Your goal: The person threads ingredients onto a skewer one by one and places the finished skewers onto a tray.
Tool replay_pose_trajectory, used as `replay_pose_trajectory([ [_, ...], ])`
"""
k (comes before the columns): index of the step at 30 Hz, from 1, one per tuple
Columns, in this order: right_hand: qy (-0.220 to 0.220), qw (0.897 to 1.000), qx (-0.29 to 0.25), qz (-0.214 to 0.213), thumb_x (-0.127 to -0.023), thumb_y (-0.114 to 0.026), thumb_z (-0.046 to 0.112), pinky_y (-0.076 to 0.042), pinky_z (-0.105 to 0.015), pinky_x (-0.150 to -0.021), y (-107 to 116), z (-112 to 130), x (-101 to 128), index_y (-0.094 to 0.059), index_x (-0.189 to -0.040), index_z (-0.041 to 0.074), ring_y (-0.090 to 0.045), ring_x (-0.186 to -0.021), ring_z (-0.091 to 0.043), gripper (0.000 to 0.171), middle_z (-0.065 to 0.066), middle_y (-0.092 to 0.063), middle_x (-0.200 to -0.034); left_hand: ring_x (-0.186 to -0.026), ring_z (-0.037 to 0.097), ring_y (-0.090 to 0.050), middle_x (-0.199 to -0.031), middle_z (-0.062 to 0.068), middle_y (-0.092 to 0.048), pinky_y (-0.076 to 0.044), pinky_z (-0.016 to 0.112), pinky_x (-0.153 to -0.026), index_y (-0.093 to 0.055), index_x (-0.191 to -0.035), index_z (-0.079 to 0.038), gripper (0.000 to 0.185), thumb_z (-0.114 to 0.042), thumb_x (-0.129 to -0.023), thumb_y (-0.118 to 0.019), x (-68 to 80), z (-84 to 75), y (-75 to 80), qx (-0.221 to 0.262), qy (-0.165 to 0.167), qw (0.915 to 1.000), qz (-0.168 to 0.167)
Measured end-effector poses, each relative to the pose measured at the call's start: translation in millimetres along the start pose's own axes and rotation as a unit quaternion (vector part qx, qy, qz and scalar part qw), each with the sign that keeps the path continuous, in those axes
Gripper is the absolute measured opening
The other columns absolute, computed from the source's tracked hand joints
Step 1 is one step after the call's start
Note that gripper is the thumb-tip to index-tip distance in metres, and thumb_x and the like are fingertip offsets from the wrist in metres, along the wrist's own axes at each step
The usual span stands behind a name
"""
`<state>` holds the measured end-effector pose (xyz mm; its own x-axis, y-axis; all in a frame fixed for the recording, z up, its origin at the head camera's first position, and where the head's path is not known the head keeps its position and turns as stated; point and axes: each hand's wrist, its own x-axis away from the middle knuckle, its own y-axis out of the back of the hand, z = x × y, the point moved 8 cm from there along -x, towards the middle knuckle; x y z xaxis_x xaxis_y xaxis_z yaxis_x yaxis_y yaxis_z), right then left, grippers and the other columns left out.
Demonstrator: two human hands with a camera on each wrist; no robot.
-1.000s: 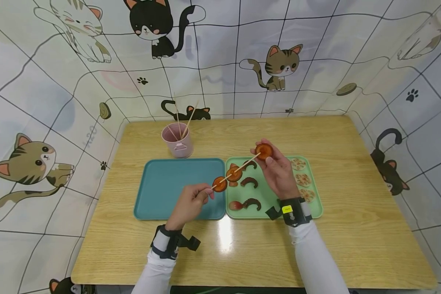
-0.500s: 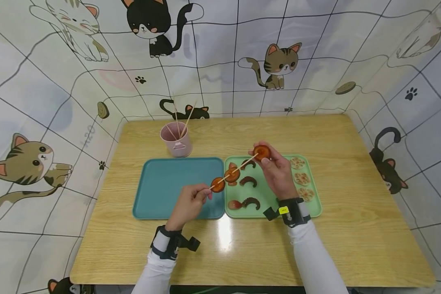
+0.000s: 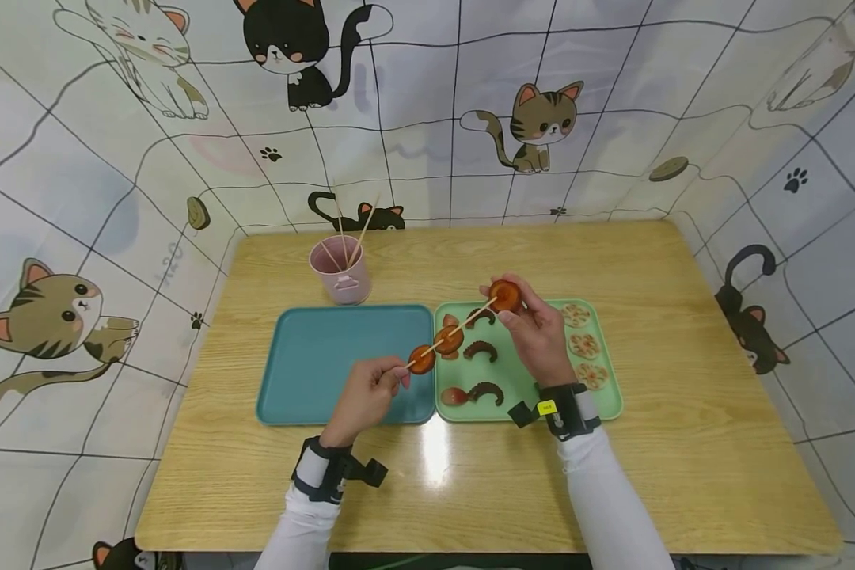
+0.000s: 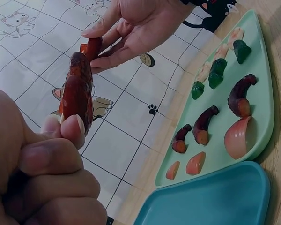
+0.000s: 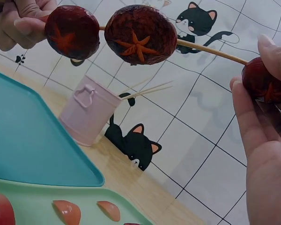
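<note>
My left hand pinches the near end of a thin wooden skewer held above the trays. Two dark red round slices with star cuts sit on it, one close to my left fingers and a second just beyond. My right hand pinches a third round slice at the skewer's far tip. In the right wrist view the two threaded slices and the third slice show along the stick. In the left wrist view my left fingers grip below a slice.
A teal tray lies under my left hand. A green tray to its right holds curved dark pieces, red wedges and pale lotus-like slices. A pink cup with skewers stands behind the teal tray on the wooden table.
My right hand has shifted the third slice slightly left, closer onto the skewer tip. The left hand and the two threaded slices have hardly moved.
</note>
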<state>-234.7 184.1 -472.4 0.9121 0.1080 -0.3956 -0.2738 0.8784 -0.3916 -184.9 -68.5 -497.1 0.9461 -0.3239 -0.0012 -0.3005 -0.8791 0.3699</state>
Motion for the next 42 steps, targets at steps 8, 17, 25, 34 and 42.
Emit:
replay_pose_trajectory([
  [8,0.007,0.999,0.049,0.006,-0.100,-0.056,-0.006,-0.049,-0.032,-0.109,3.5,1.6,2.4,-0.042,-0.141,-0.021,-0.066,-0.124,-0.026,0.045,-0.015,-0.060,-0.139,-0.047,0.005,-0.033,-0.057,-0.002,-0.043,-0.031,0.022,-0.053,-0.070,-0.078,-0.013,0.030,-0.016,-0.105,-0.058,-2.5,1.0,5.0,-0.011,-0.024,0.9993,-0.026],
  [17,0.031,0.996,0.083,0.012,-0.100,-0.055,-0.006,-0.052,-0.028,-0.104,5.7,5.2,3.7,-0.044,-0.137,-0.024,-0.066,-0.123,-0.022,0.043,-0.013,-0.065,-0.136,-0.046,0.006,-0.033,-0.055,-0.004,-0.046,-0.032,0.022,-0.051,-0.070,-0.074,-0.018,0.033,-0.016,-0.105,-0.058,-4.2,-3.4,9.1,-0.048,-0.050,0.9963,-0.051],
  [25,0.032,0.992,0.124,-0.003,-0.101,-0.057,-0.002,-0.054,-0.025,-0.100,8.3,5.2,4.5,-0.045,-0.134,-0.026,-0.066,-0.122,-0.018,0.043,-0.010,-0.068,-0.133,-0.044,0.006,-0.033,-0.053,-0.005,-0.046,-0.030,0.022,-0.048,-0.070,-0.073,-0.020,0.036,-0.009,-0.105,-0.057,-6.4,-2.3,10.0,-0.067,-0.045,0.9943,-0.070],
  [34,0.027,0.985,0.169,0.003,-0.098,-0.060,-0.006,-0.053,-0.025,-0.102,6.2,8.0,4.3,-0.054,-0.138,-0.013,-0.066,-0.124,-0.018,0.041,-0.035,-0.057,-0.136,-0.048,0.005,-0.034,-0.059,-0.003,-0.049,-0.032,0.023,-0.053,-0.065,-0.068,-0.017,0.038,-0.005,-0.103,-0.055,-6.2,2.2,3.8,-0.075,-0.012,0.9967,-0.027],
  [42,0.021,0.987,0.158,0.003,-0.101,-0.059,0.000,-0.054,-0.023,-0.099,7.9,7.8,7.3,-0.049,-0.138,-0.021,-0.066,-0.122,-0.015,0.043,-0.007,-0.068,-0.132,-0.044,0.004,-0.031,-0.055,-0.002,-0.046,-0.027,0.022,-0.047,-0.066,-0.068,-0.017,0.040,-0.003,-0.103,-0.052,-7.3,2.1,4.0,-0.063,-0.016,0.9973,-0.036],
])
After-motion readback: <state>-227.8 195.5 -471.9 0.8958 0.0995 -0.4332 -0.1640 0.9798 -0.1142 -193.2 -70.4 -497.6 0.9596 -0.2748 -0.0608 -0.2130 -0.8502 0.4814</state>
